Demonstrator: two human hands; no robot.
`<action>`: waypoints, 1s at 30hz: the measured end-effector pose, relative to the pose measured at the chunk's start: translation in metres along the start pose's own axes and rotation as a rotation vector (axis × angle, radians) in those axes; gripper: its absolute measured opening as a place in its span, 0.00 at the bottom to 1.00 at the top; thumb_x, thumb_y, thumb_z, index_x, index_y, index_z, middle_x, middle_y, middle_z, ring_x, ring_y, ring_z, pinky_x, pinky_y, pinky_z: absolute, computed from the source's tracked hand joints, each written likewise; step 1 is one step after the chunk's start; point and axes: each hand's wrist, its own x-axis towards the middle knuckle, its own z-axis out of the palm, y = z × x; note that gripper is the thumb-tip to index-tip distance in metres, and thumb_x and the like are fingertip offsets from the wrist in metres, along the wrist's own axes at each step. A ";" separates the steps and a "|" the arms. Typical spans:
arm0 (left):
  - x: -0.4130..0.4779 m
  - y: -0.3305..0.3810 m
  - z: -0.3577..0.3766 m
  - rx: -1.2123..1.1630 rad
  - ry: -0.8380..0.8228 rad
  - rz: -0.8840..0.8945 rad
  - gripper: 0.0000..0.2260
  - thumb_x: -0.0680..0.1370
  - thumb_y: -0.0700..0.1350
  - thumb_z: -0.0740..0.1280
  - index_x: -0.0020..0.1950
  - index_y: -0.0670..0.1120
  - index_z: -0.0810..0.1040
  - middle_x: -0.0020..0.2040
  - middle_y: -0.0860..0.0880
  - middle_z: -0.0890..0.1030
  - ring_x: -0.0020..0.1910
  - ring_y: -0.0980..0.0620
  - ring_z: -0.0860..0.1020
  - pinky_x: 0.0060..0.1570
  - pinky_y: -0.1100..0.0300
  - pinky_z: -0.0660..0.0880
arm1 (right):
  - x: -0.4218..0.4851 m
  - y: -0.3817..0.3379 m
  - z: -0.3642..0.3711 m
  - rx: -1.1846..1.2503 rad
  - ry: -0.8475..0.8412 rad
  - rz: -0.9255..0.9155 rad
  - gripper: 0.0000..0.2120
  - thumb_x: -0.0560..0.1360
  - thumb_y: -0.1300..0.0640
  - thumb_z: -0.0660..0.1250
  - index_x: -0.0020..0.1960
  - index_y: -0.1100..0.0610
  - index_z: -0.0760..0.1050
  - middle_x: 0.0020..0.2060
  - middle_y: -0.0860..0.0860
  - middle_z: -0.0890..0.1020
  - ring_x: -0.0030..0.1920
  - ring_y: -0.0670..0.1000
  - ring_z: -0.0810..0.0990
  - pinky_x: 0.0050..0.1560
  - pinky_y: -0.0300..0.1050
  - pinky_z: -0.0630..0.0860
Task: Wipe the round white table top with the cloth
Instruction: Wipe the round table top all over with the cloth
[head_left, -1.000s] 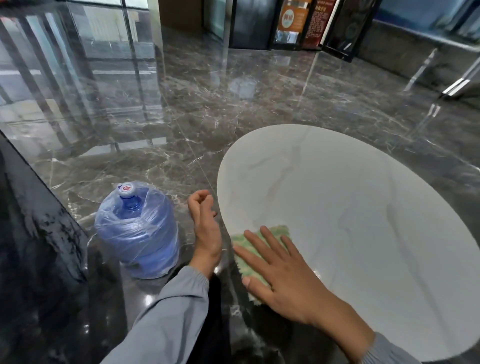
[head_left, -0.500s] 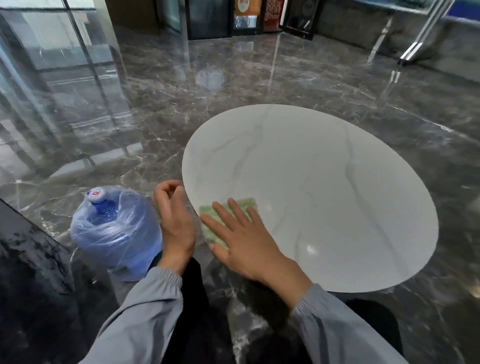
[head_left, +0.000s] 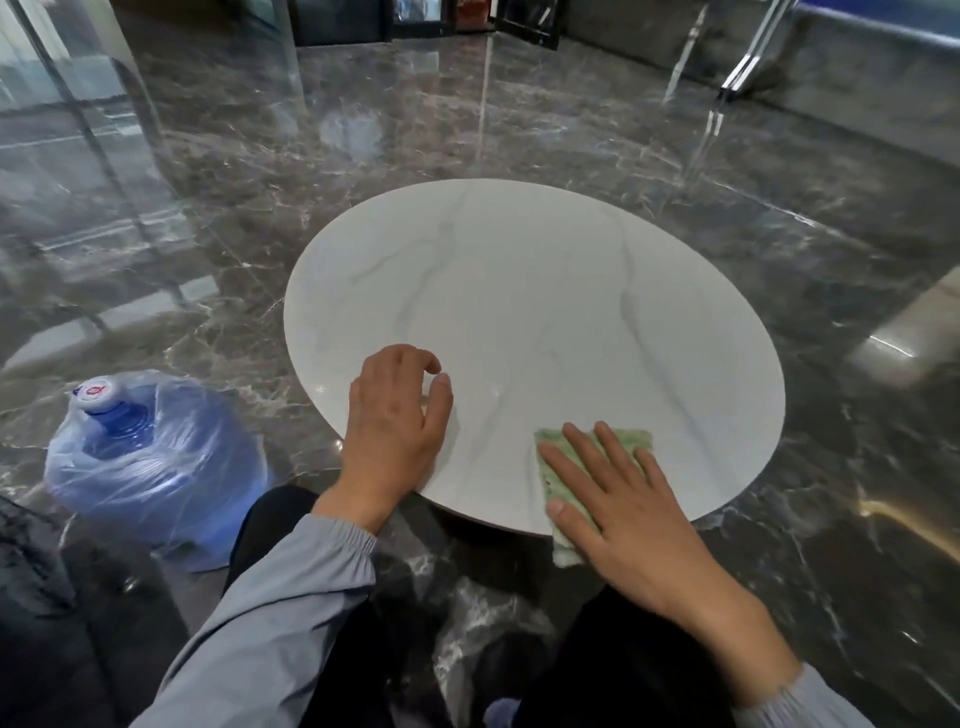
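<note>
Right hand (head_left: 623, 499), fingers straight and spread, presses the cloth (head_left: 634, 437) onto the table top's (head_left: 519, 291) near edge. Left hand (head_left: 395, 421) rests loosely curled, empty, on its near-left rim.

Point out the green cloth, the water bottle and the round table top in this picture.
green cloth (head_left: 631, 440): head view, far right corner, beyond the fingertips.
water bottle (head_left: 150, 462): head view, middle of its plastic-wrapped body.
round table top (head_left: 519, 312): head view, bare centre of the white surface.
</note>
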 end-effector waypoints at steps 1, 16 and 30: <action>-0.002 0.000 0.003 0.046 0.003 -0.004 0.10 0.83 0.50 0.59 0.57 0.46 0.76 0.53 0.49 0.76 0.55 0.45 0.73 0.54 0.50 0.70 | 0.008 -0.004 0.001 0.012 0.011 0.003 0.27 0.83 0.32 0.38 0.80 0.31 0.37 0.80 0.35 0.33 0.77 0.41 0.25 0.79 0.51 0.31; -0.004 0.002 0.008 0.195 0.063 -0.158 0.14 0.77 0.47 0.58 0.59 0.45 0.76 0.55 0.47 0.77 0.58 0.45 0.71 0.56 0.51 0.64 | 0.130 -0.062 -0.007 0.065 -0.014 -0.202 0.29 0.84 0.35 0.40 0.83 0.36 0.41 0.83 0.41 0.38 0.81 0.49 0.30 0.79 0.60 0.33; -0.002 0.000 0.010 0.223 0.075 -0.180 0.11 0.75 0.45 0.64 0.56 0.47 0.76 0.52 0.49 0.75 0.55 0.47 0.71 0.53 0.53 0.63 | 0.072 -0.034 -0.012 -0.010 -0.131 -0.216 0.27 0.83 0.33 0.40 0.78 0.29 0.32 0.78 0.34 0.29 0.75 0.42 0.21 0.79 0.56 0.29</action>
